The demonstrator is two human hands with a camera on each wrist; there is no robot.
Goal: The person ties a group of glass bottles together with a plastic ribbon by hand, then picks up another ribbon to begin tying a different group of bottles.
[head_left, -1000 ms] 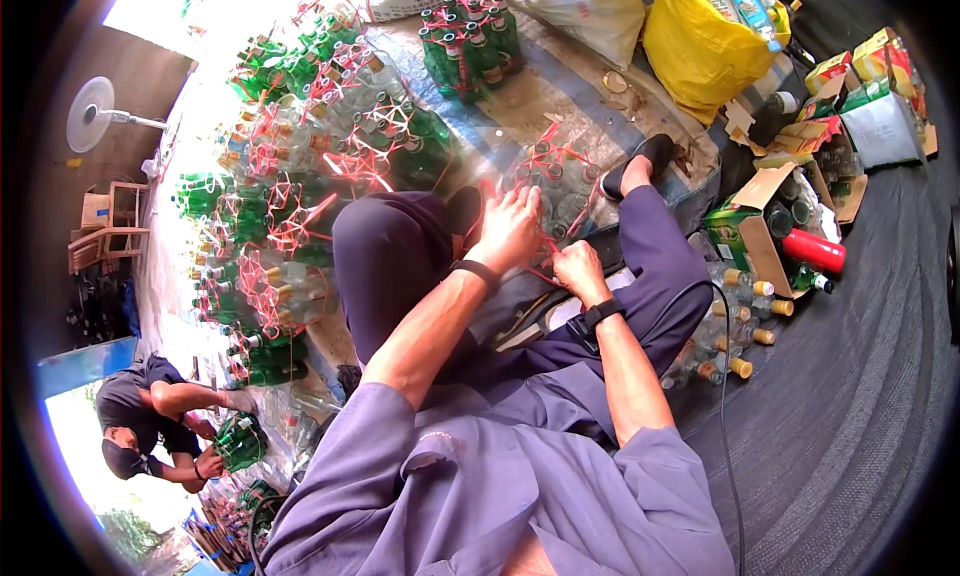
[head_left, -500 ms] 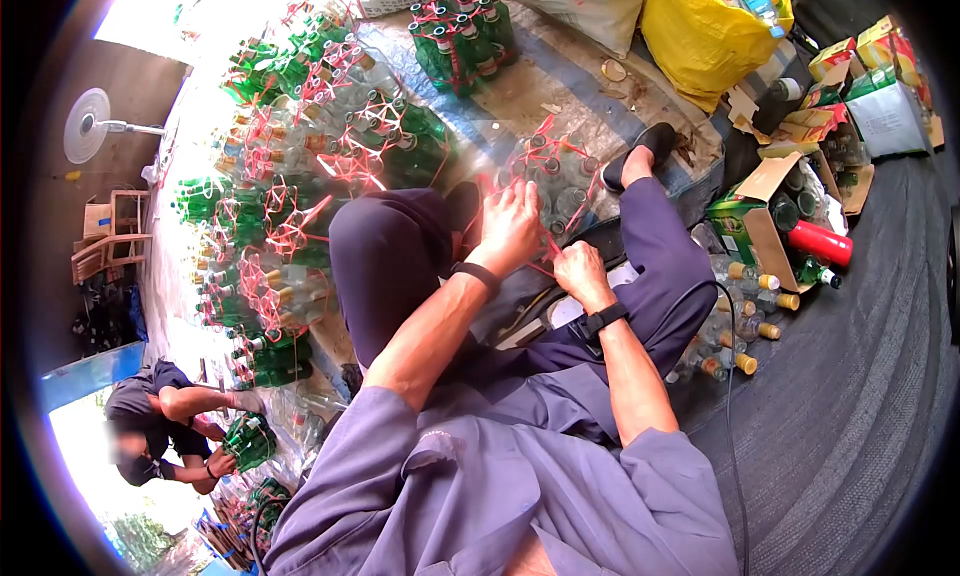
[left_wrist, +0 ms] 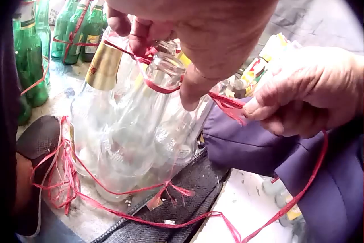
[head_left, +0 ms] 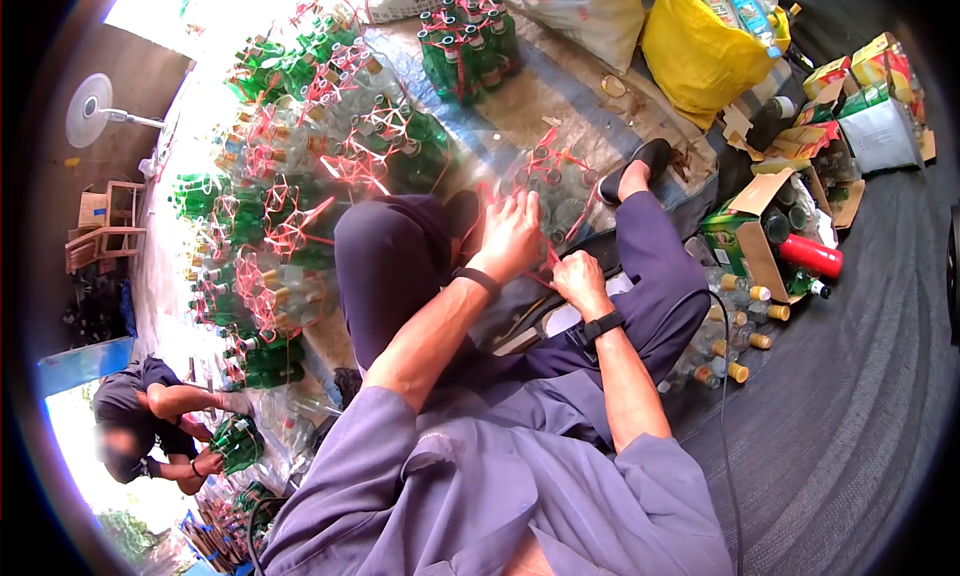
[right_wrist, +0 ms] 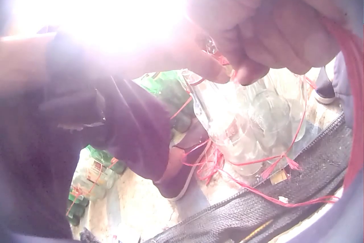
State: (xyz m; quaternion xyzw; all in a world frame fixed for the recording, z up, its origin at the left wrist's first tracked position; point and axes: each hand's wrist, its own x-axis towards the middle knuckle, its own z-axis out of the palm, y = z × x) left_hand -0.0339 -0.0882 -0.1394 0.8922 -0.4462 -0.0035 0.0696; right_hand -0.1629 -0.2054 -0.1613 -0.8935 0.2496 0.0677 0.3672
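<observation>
A bundle of clear glass bottles (left_wrist: 131,135) stands between my legs, red plastic twine (left_wrist: 162,88) looped round the necks. My left hand (head_left: 508,238) reaches over the bottle tops. In the left wrist view, its thumb and fingers lie on either side of one clear neck, at the twine. A bottle with gold neck foil (left_wrist: 104,65) stands beside that one. My right hand (head_left: 580,278) pinches the twine just right of the bundle, a long tail hanging below. In the right wrist view, glare hides much of the left hand, and red twine runs by the right hand (right_wrist: 284,21).
Twine-tied green and clear bottles (head_left: 270,196) crowd the left side. A green bundle (head_left: 468,51), a white sack (head_left: 590,16) and a yellow bag (head_left: 690,51) stand ahead. To the right are cartons (head_left: 745,231) and loose gold-capped bottles (head_left: 730,326). Another person (head_left: 150,416) crouches at far left.
The head view shifts slightly. Both hands keep nearly the same place at the bottle bundle, the right still on the twine.
</observation>
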